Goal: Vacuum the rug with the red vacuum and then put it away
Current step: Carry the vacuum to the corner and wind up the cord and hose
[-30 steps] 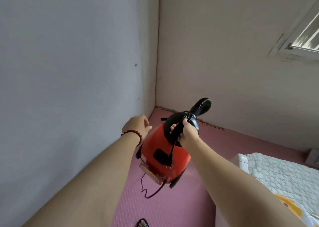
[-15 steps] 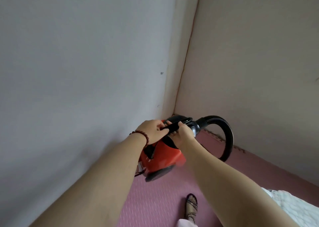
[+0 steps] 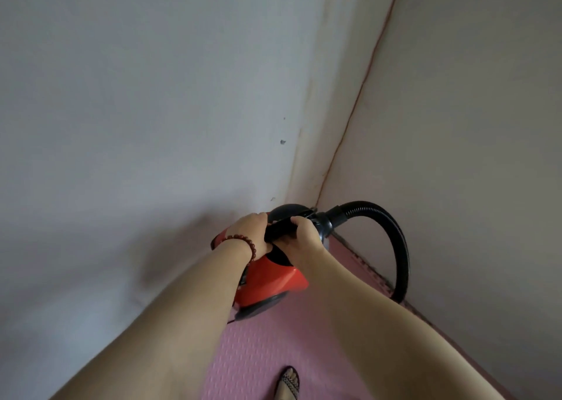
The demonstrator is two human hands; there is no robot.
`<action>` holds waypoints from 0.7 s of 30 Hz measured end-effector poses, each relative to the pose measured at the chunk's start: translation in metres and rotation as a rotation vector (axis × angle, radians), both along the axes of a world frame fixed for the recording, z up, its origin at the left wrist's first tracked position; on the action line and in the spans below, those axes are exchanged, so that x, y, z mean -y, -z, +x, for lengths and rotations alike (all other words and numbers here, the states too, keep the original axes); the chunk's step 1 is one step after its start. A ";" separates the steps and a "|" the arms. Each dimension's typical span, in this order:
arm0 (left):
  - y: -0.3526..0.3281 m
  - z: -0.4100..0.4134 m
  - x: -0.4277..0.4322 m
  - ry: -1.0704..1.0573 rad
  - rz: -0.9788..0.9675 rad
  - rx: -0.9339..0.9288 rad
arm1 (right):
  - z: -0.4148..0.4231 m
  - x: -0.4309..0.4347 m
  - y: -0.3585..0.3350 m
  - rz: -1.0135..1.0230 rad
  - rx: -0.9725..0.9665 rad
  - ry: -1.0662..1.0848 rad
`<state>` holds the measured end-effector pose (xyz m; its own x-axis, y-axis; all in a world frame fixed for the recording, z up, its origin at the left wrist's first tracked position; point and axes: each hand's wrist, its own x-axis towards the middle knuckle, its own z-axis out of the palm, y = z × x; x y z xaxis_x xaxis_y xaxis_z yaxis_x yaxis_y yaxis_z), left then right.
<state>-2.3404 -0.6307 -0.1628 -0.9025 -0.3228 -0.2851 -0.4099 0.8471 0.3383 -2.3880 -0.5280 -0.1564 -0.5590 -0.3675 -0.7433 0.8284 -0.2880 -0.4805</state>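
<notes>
- Red vacuum is tucked in the wall corner, low on the pink mat; expect a rigid, weighty shell.
- Your left hand and right hand curl fingers round its black handle, the best hold; the hose will flop.

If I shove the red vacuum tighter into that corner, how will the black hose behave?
Probably floppy: the black hose droops in a loose arc from the red vacuum to the floor. Ribbed, so it likely bends against the wall.
</notes>
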 end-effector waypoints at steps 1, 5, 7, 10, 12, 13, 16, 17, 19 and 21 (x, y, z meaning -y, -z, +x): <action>0.002 -0.003 -0.005 -0.026 -0.003 0.007 | -0.008 -0.004 0.003 0.032 -0.023 -0.046; 0.009 -0.005 -0.017 -0.089 -0.014 0.022 | -0.035 -0.013 0.013 0.144 -0.069 -0.119; 0.008 -0.005 -0.021 -0.100 -0.020 0.026 | -0.040 -0.014 0.019 0.189 -0.091 -0.135; 0.007 0.000 -0.025 -0.112 -0.036 0.040 | -0.037 -0.015 0.024 0.206 -0.114 -0.183; 0.008 0.008 -0.024 -0.138 -0.033 0.054 | -0.034 -0.015 0.024 0.268 -0.147 -0.272; 0.009 0.013 -0.023 -0.153 -0.026 0.056 | -0.033 -0.017 0.024 0.325 -0.184 -0.335; 0.013 0.026 -0.022 -0.205 -0.010 0.061 | -0.034 -0.023 0.030 0.547 -0.391 -0.535; 0.014 0.030 -0.021 -0.214 -0.006 0.067 | -0.035 -0.026 0.031 0.633 -0.521 -0.604; 0.016 0.043 -0.019 -0.235 0.001 0.078 | -0.035 -0.029 0.027 0.781 -0.826 -0.693; 0.017 0.059 -0.015 -0.256 -0.007 0.085 | -0.031 -0.028 0.014 0.808 -1.100 -0.808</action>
